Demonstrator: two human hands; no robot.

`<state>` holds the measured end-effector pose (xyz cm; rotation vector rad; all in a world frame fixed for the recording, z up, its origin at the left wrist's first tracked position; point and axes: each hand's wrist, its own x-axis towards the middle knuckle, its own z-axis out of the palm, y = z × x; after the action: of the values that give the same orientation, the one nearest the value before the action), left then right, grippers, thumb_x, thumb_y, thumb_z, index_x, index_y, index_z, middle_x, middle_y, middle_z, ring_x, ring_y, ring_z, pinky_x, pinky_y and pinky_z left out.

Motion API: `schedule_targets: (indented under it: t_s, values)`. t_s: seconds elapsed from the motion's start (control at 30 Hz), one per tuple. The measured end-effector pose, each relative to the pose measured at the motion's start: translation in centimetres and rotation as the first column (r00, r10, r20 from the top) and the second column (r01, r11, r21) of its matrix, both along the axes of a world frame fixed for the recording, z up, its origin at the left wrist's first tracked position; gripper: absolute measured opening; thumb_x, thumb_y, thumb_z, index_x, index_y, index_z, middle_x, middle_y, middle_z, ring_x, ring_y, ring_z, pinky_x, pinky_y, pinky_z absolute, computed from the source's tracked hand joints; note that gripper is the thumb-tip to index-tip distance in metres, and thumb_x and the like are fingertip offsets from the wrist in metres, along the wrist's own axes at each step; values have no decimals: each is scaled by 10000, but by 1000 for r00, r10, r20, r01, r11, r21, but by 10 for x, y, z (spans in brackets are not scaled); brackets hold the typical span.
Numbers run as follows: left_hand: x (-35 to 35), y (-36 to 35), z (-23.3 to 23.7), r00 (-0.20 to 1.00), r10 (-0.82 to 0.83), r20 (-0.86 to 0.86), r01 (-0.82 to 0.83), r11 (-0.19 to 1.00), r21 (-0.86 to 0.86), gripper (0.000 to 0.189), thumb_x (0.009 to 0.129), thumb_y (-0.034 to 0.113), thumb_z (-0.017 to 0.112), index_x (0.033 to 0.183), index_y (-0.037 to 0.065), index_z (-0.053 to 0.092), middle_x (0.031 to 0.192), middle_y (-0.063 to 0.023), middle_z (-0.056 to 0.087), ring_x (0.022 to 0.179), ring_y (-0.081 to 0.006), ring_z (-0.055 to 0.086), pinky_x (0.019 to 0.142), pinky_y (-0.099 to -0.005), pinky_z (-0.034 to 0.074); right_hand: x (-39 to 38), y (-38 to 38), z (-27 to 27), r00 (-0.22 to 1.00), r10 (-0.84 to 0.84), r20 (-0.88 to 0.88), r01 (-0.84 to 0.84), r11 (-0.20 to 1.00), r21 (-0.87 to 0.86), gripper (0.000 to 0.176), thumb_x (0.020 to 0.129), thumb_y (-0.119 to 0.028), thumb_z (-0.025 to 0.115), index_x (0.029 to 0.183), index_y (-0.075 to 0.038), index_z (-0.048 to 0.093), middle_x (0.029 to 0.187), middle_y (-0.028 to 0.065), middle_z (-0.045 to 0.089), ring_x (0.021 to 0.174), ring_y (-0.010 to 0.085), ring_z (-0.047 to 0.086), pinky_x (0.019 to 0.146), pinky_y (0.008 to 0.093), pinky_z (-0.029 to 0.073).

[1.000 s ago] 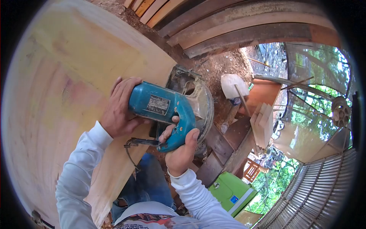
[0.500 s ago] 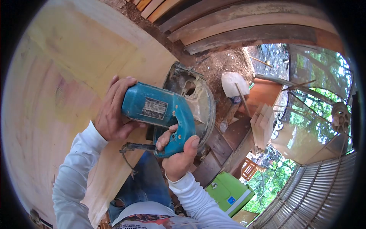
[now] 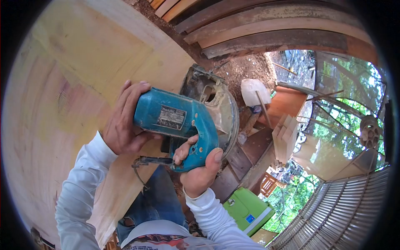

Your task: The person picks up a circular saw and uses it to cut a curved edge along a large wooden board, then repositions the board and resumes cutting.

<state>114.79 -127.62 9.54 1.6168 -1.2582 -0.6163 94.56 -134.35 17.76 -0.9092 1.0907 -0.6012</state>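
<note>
Head view. The circular saw point(image 3: 179, 121) is held in both hands at the centre of the picture, over the right edge of a wide pale board point(image 3: 79, 100) that fills the left half of the scene.

Left hand point(image 3: 123, 121): the grip is closed around the left end of the saw's blue motor housing. The fingers wrap over the far side of the housing and the palm sits against its end face. The hand lies above the board surface; whether it touches the board cannot be told.

Right hand point(image 3: 200, 171): the grip is closed on the blue rear handle at the near side of the saw. The thumb lies along the right side of the handle and the index finger curls into the handle opening. The saw body therefore lies between the two grips, far and left of the right hand and right of the left hand.

The grey blade guard point(image 3: 218, 110) is on the right side of the saw, just past the board edge, coated in dust. The cord point(image 3: 143, 162) leaves the near end of the handle and loops leftward and down.

Surroundings: stacked planks point(image 3: 266, 31) lie at the far right on sawdust-covered ground. A green box point(image 3: 248, 210) stands near right, beside a corrugated sheet point(image 3: 346, 212).
</note>
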Motion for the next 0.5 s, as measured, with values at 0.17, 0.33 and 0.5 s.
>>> schedule_targets:
  t_s: [0.17,0.33,0.5]
  values:
    - [-1,0,-2,1000,9,-5,-9,1000,-11,1130,637,288,962,1534,11,333,1465,-249,492,1411,-440,465,1255,-597,192,2,-3,1,1000,18,-13,-18,1000,-21,806,934,-821,427,1157,-58,560,764,88,574,675,207,549,670,337,456]
    - [0,0,-2,1000,14,-6,-14,1000,-12,1128,644,292,958,1537,10,328,1471,-251,486,1413,-443,462,1255,-598,193,0,-4,1,999,39,18,-39,999,-23,822,938,-794,461,1207,-21,539,814,82,598,708,178,560,658,300,452]
    - [1,0,-2,1000,13,-15,-13,1000,-26,1112,635,257,949,1528,6,336,1463,-237,480,1399,-447,464,1248,-597,213,2,-1,2,999,24,23,-24,1000,5,818,941,-789,460,1211,-21,537,817,83,597,713,178,560,663,303,455]
